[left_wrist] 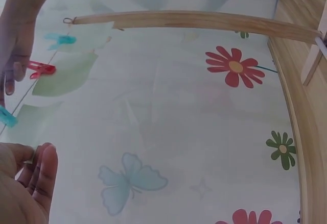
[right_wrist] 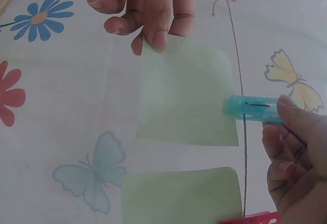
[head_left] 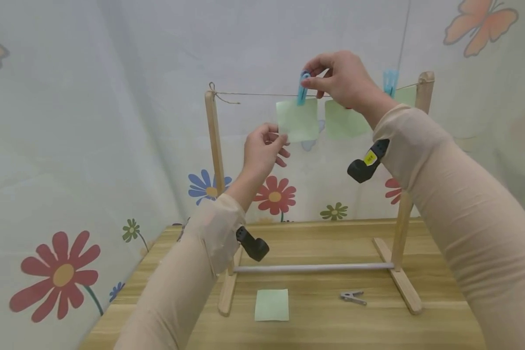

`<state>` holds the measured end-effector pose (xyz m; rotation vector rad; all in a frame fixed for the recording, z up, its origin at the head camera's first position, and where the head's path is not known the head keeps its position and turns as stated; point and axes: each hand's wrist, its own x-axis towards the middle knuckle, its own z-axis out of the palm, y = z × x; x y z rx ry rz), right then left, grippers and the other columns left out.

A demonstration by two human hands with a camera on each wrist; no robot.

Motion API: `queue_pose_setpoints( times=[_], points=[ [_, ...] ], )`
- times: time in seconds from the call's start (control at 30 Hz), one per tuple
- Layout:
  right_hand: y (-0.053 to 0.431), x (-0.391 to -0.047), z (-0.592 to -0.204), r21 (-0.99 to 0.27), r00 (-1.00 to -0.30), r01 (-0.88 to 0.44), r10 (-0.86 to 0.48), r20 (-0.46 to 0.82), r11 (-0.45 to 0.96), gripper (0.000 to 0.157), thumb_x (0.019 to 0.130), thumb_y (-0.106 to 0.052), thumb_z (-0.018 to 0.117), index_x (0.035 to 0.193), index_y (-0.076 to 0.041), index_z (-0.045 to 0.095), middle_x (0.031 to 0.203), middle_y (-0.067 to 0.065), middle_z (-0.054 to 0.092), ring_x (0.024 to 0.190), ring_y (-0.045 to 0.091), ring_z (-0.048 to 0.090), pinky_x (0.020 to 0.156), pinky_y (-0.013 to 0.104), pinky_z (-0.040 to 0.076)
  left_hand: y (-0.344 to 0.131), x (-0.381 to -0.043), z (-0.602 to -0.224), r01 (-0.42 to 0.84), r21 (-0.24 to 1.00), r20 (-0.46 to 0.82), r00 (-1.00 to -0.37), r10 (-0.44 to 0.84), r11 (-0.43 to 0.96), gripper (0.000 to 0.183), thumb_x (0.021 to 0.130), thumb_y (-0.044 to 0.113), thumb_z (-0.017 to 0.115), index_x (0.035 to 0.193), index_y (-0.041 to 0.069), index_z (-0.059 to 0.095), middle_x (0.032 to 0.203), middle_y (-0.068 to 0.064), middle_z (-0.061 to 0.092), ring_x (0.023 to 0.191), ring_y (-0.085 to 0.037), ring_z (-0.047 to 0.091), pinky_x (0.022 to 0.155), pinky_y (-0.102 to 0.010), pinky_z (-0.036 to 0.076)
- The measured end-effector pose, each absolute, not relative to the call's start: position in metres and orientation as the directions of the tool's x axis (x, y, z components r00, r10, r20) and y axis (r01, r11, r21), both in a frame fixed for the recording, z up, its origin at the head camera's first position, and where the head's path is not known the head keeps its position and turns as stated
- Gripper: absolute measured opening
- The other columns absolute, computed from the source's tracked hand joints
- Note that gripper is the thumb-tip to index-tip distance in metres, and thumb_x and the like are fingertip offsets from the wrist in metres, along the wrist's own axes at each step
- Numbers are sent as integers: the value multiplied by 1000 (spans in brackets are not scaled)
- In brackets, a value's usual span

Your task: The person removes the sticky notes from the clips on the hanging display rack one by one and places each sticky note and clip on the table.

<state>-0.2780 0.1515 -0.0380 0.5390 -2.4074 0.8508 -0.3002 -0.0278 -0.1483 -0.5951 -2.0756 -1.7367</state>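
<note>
Pinching blue clip (head_left: 302, 96) with right hand (head_left: 343, 74), running lengthwise down from fingertips (right_wrist: 285, 104) onto green paper (head_left: 297, 121); probably pinching paper's lower corner with left hand (head_left: 264, 147), kinda hard to tell.

Light is soft and even — wrist views slightly hazy.

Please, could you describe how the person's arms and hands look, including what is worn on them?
The left hand and right hand wear no gloves. The left sleeve and right sleeve are long, plain beige and creased. At each wrist sits a small black camera: the left camera and the right camera, which shows a yellow label.
</note>
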Motion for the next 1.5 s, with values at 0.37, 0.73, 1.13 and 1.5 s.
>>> queue_pose_setpoints(
  times=[0.37,0.73,1.13,1.5],
  points=[
    [156,-269,-31,-457,-719,-542,-108,687,705,31,93,-34,59,117,-15,61,104,-7,58,72,4,56,43,18,39,-50,-294,-154,565,806,559,-824,88,177,20,94,13,62,110,3,60,90,-9,65,58,-9,62,48,-21,53],
    [161,-252,-37,-476,-667,-643,-133,733,600,24,92,-28,63,112,-13,62,93,-14,54,63,5,55,46,17,37,-67,-280,-162,577,798,572,-816,85,172,21,94,13,60,112,2,60,84,-2,60,54,-9,58,45,-19,50],
    [166,-232,-58,-484,-655,-687,-174,735,542,32,90,-28,67,116,-10,63,97,-8,58,68,15,57,57,20,44,-76,-264,-175,559,807,545,-829,124,190,22,95,16,60,113,3,60,83,-3,58,58,-16,56,48,-18,50],
    [178,-216,-82,-517,-683,-685,-203,702,514,37,89,-26,68,120,-8,62,78,-2,59,57,12,50,45,20,38,-81,-259,-190,541,820,521,-841,149,185,21,96,15,58,112,3,62,80,-2,58,52,-16,51,46,-18,47]
  ],
)
